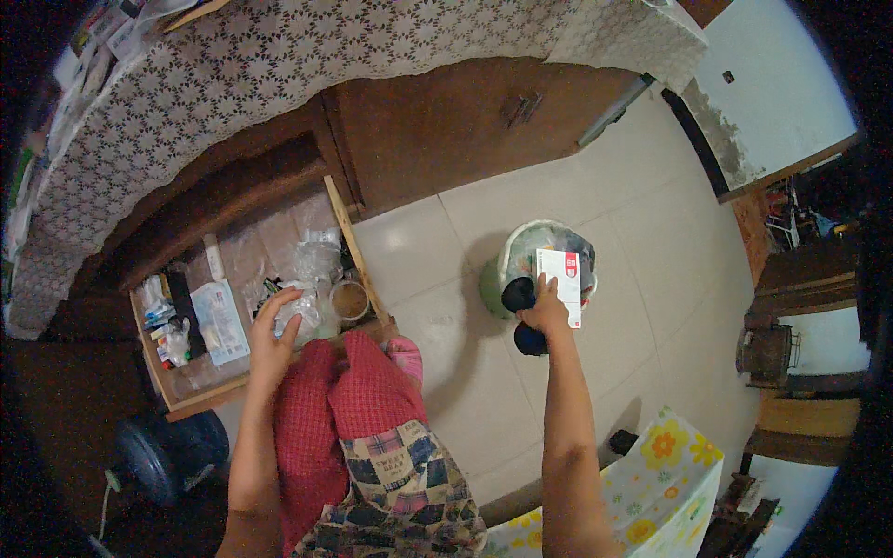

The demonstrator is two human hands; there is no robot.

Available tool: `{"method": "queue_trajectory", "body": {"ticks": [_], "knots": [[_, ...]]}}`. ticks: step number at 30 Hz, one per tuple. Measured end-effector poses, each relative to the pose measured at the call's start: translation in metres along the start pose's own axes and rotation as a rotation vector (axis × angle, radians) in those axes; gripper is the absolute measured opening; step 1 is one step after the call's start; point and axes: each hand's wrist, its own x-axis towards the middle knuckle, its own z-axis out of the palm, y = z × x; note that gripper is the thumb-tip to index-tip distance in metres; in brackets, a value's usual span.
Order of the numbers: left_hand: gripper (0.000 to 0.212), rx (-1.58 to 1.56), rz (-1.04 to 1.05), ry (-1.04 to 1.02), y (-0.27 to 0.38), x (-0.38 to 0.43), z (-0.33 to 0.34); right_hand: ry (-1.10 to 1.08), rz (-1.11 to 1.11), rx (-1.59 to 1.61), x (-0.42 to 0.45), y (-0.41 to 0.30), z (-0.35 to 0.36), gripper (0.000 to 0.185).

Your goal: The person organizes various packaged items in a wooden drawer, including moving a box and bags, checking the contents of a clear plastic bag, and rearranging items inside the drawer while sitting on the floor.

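My right hand [548, 307] grips a flat white box [568, 300] with a red patch, and a pair of dark round things [518, 294], perhaps sunglasses, shows beside it. Beneath that hand stands a green and white bin [534, 237] with a liner and some contents. My left hand [279, 324] has its fingers apart over a pulled-out wooden drawer [356, 251]. Inside the drawer lie a crumpled clear plastic bag [317, 261], a round tub with brown contents [349, 300], a blue and white packet [220, 321] and a white tube [213, 257].
A patterned cloth [293, 63] hangs over the furniture above the drawer. A dark blue water jug [167, 446] lies at the lower left. Floral fabric [663, 481] is at the lower right, near a small dark object [622, 441] on the tiled floor.
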Motion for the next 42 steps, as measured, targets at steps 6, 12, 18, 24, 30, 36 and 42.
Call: {"method": "queue_trajectory", "body": {"ticks": [6, 12, 18, 24, 30, 36, 42], "knots": [[0.035, -0.014, -0.072, 0.031, -0.019, -0.011, -0.018, 0.123, 0.067, 0.580, -0.013, 0.043, -0.029, 0.059], [0.034, -0.098, 0.152, -0.141, 0.034, 0.015, 0.028, 0.216, 0.387, 1.018, -0.043, 0.102, 0.019, 0.049], [0.074, -0.265, 0.238, -0.638, 0.117, 0.007, 0.154, 0.482, 0.085, 1.093, -0.086, 0.039, 0.007, 0.035], [0.077, -0.663, -0.228, -0.707, 0.101, 0.019, 0.207, 0.202, -0.058, 1.409, -0.084, 0.008, -0.025, 0.067], [0.062, -0.865, -0.457, -0.339, 0.073, 0.032, 0.208, 0.417, 0.503, 0.757, -0.020, 0.080, 0.046, 0.078], [0.060, -0.905, -0.526, -0.300, 0.082, 0.035, 0.205, 0.709, 0.482, 1.096, -0.024, 0.089, 0.058, 0.056], [0.062, -0.909, -0.571, -0.238, 0.082, 0.037, 0.201, 0.792, 0.005, 1.028, -0.052, 0.057, -0.032, 0.028]]}}
